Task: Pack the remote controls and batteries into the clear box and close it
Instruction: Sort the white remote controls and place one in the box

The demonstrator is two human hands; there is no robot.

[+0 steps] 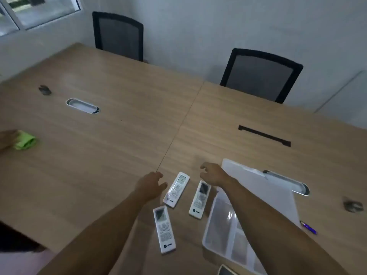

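L hand (150, 185): grip loose, empty, beside top remote (176, 189).
R hand (212, 174): grip wide, empty.
Clear box (224, 231): open on surface (99, 155).

A wide wood-grain table (103, 124), formed of two tops meeting at a seam, filled a dim room with plain pale walls (218, 22). Two black mesh-backed chairs (119, 36) (262, 75) stood at its far side. A window (37, 10) showed daylight at upper left.

office meeting room | long wooden table (99, 135) | mesh chairs (262, 76)
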